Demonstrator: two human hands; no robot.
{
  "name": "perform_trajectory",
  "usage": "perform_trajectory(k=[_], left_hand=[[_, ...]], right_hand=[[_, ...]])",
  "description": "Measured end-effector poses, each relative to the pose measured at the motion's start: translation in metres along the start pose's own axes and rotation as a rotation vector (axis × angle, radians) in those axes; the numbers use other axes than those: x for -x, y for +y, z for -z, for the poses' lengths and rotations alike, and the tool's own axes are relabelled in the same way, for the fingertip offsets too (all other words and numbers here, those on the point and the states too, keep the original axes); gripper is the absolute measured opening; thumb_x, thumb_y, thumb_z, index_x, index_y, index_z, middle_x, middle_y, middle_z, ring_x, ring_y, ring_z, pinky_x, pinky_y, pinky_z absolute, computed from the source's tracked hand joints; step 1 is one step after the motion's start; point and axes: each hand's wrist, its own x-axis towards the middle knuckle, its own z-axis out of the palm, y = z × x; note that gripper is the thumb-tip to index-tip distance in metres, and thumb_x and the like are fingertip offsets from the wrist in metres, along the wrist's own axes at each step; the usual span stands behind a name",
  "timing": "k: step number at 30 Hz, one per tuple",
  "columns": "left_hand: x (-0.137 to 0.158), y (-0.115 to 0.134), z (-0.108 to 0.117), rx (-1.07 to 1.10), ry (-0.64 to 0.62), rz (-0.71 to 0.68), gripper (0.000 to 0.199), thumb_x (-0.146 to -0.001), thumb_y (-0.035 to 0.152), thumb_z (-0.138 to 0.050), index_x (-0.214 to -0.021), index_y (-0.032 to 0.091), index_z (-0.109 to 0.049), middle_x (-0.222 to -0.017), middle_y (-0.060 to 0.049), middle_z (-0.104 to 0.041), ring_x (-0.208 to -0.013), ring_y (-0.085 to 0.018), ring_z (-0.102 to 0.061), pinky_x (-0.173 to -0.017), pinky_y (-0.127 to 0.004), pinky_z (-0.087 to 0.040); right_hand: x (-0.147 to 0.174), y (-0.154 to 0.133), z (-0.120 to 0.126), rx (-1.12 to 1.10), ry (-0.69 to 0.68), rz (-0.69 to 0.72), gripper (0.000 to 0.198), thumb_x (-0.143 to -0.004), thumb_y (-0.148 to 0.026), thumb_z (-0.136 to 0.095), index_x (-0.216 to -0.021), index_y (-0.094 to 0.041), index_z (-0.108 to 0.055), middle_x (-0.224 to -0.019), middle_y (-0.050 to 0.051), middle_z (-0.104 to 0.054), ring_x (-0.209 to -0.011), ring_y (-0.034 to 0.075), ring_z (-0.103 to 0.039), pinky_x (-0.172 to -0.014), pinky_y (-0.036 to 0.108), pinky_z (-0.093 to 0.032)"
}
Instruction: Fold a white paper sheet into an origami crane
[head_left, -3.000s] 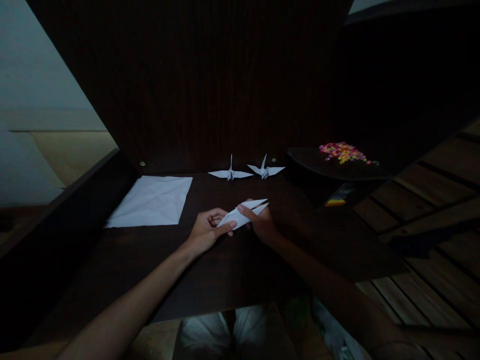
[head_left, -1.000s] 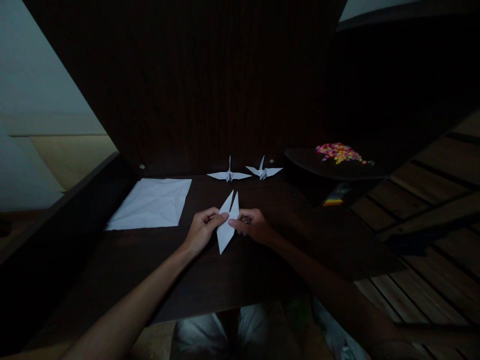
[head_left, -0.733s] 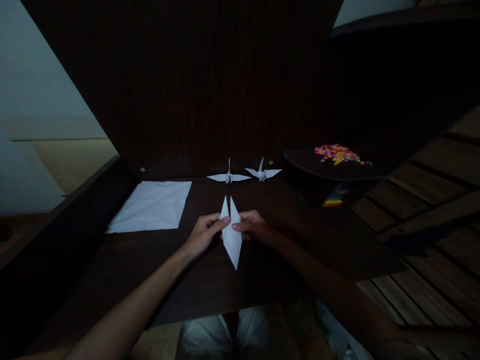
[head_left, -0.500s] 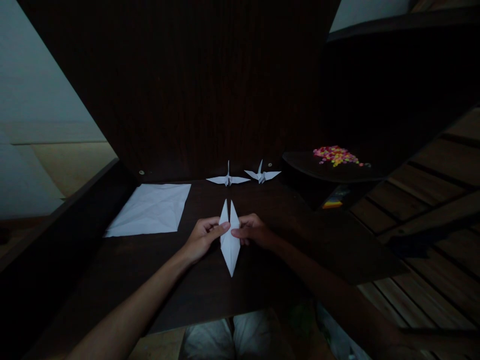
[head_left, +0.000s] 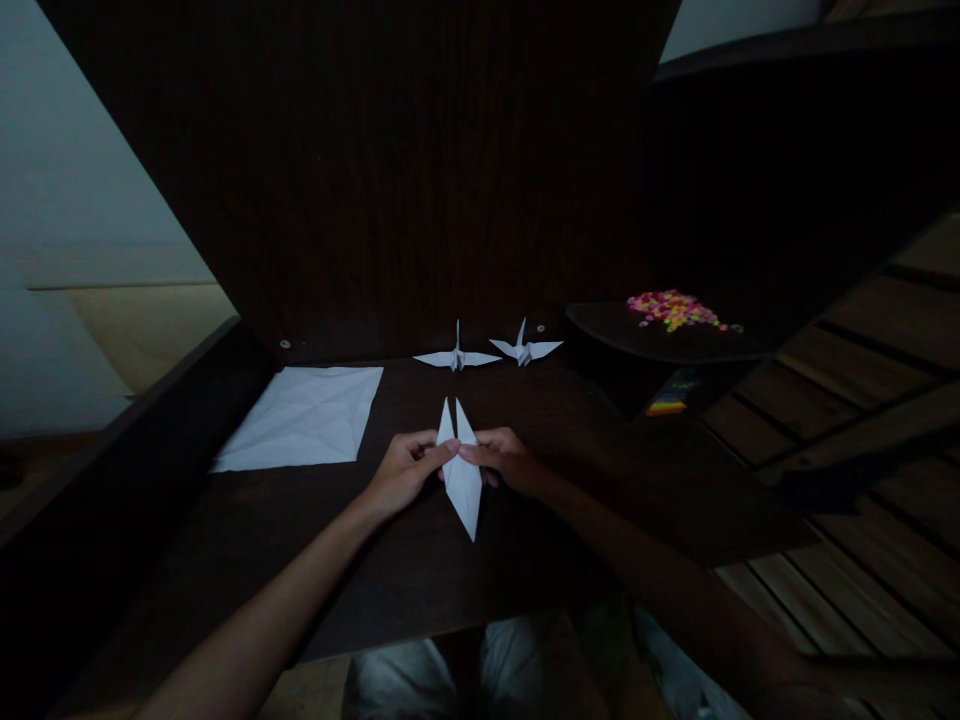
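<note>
Between my two hands is a folded white origami paper (head_left: pixel 463 495), a long diamond with two narrow points at the far end and one point toward me. My left hand (head_left: pixel 412 468) pinches its left edge, thumb on top and fingers behind. On the right edge, my right hand (head_left: pixel 508 462) grips it the same way, and the two thumb tips nearly meet at the middle. Beyond it stand two finished paper cranes, the left crane (head_left: pixel 457 358) with wings spread and the right crane (head_left: pixel 524 351) tilted slightly.
A creased white paper sheet (head_left: pixel 307 415) lies at the left of the dark table (head_left: pixel 360 610). On a rounded shelf (head_left: pixel 600 325) at the right is a pile of small colourful pieces (head_left: pixel 675 310). A dark raised edge (head_left: pixel 135 440) borders the table's left side.
The folded paper has tilted a little, its near point swinging right and slightly away from me. My thumbs have moved closer together and a bit farther up the paper.
</note>
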Motion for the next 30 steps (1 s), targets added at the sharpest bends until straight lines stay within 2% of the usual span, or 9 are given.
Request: perform_trajectory(k=[2,6,11,15,19,25,30], left_hand=[[0.001,0.0,0.001,0.005,-0.007,-0.01,0.036,-0.076,0.047,-0.067,-0.072,0.012,-0.068,-0.065,-0.003,-0.064,-0.059,-0.015,-0.057,-0.059,-0.025,-0.043],[0.001,0.002,-0.001,0.092,0.013,0.008,0.033,-0.075,0.045,-0.069,-0.075,0.011,-0.069,-0.068,-0.004,-0.068,-0.062,-0.016,-0.06,-0.061,-0.026,-0.045],[0.002,0.009,-0.005,0.262,-0.094,0.125,0.032,-0.075,0.04,-0.069,-0.085,0.01,-0.073,-0.077,-0.009,-0.071,-0.067,-0.019,-0.063,-0.064,-0.028,-0.047],[0.003,0.009,-0.007,0.252,-0.083,0.144,0.031,-0.073,0.039,-0.072,-0.085,0.011,-0.074,-0.076,-0.008,-0.072,-0.063,-0.016,-0.061,-0.059,-0.024,-0.044],[0.003,0.006,-0.008,0.218,-0.129,0.126,0.031,-0.073,0.039,-0.074,-0.087,0.012,-0.073,-0.076,-0.006,-0.072,-0.067,-0.017,-0.064,-0.066,-0.026,-0.047],[0.003,0.003,-0.007,0.256,-0.138,0.109,0.027,-0.073,0.038,-0.075,-0.081,0.012,-0.072,-0.073,-0.005,-0.072,-0.063,-0.015,-0.063,-0.064,-0.025,-0.047],[0.005,0.002,-0.007,0.293,-0.167,0.107,0.027,-0.073,0.037,-0.075,-0.082,0.012,-0.071,-0.074,-0.006,-0.071,-0.066,-0.016,-0.063,-0.064,-0.025,-0.046]], right_hand=[[0.0,0.001,-0.001,-0.027,-0.012,-0.003,0.04,-0.079,-0.051,-0.06,-0.065,-0.013,-0.061,-0.05,-0.002,-0.052,-0.04,0.007,-0.042,-0.035,0.019,-0.029],[-0.003,0.007,-0.003,-0.112,0.052,-0.013,0.043,-0.077,-0.054,-0.061,-0.062,-0.013,-0.059,-0.049,-0.002,-0.052,-0.039,0.007,-0.044,-0.035,0.018,-0.031],[-0.006,0.011,0.001,-0.27,0.08,0.027,0.044,-0.079,-0.057,-0.059,-0.066,-0.015,-0.056,-0.052,-0.002,-0.055,-0.039,0.007,-0.045,-0.035,0.018,-0.03],[-0.006,0.012,0.004,-0.243,0.058,0.086,0.04,-0.074,-0.053,-0.067,-0.068,-0.016,-0.054,-0.053,-0.005,-0.053,-0.038,0.005,-0.043,-0.036,0.017,-0.029],[-0.006,0.013,0.004,-0.237,0.068,0.099,0.038,-0.073,-0.05,-0.07,-0.071,-0.016,-0.055,-0.053,-0.006,-0.052,-0.036,0.004,-0.042,-0.034,0.016,-0.028],[-0.004,0.006,0.002,-0.31,0.057,0.049,0.038,-0.069,-0.048,-0.074,-0.077,-0.017,-0.054,-0.059,-0.005,-0.055,-0.036,0.004,-0.043,-0.032,0.015,-0.031],[-0.004,0.005,0.002,-0.406,-0.018,-0.031,0.043,-0.067,-0.046,-0.077,-0.092,-0.017,-0.056,-0.068,-0.005,-0.057,-0.037,0.002,-0.043,-0.032,0.014,-0.033]])
